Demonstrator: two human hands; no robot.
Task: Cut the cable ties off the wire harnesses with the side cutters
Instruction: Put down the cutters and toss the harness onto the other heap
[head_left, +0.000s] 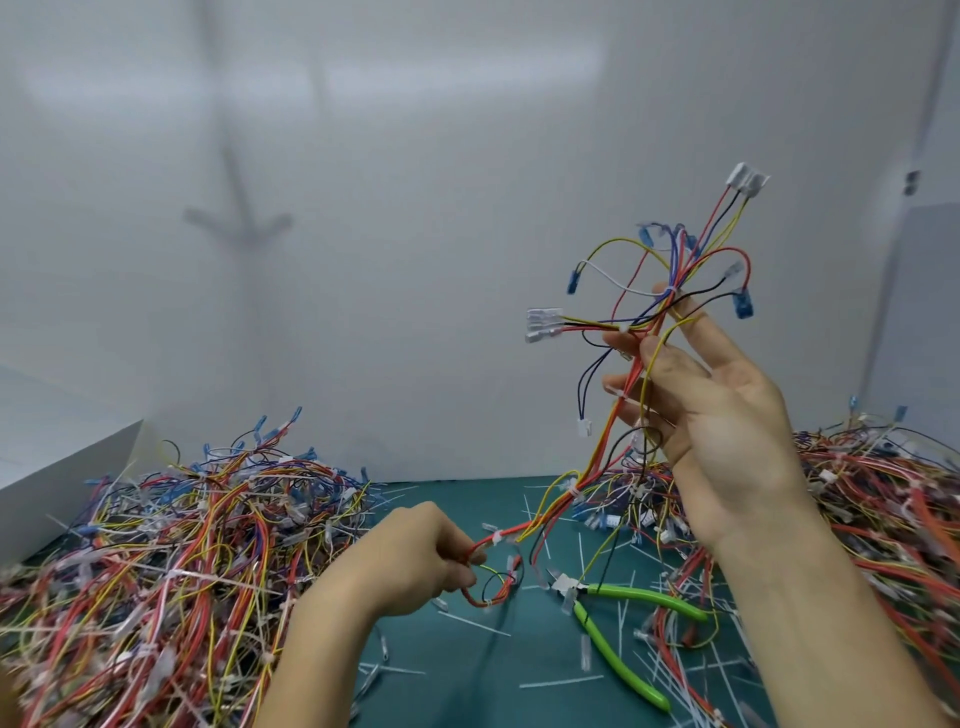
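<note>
A long wire harness (600, 441) of thin red, yellow, black, blue and white wires was stretched in the air, up and to the left of a pair of green-handled side cutters (579, 595). Small white cable ties (571, 488) bound its red trunk at several spots along its length. High above the cutters its upper end fanned out into loose strands tipped with blue terminals and white plastic connectors (748, 179). Its lower end curled into a small loop just left of the cutters.

The right hand (727, 431) was raised well above the cutters, palm towards the camera. Its thumb and curled fingers pinched the harness trunk, while two longer fingers stood nearly straight behind the fanned strands. The left hand (415, 556) was low, left of the cutters, with its fingers curled closed round the looped lower end of the harness.

The cutters lay untouched on a teal mat (467, 665), handles spread apart and pointing to the right and towards the camera. Short white offcuts of cable tie (561, 680) were scattered on the mat around them. A big tangled heap of multicoloured harnesses (182, 545) lay far to the left of the cutters, and another heap (883, 519) lay to their right. A plain white wall (415, 208) rose behind it all.
</note>
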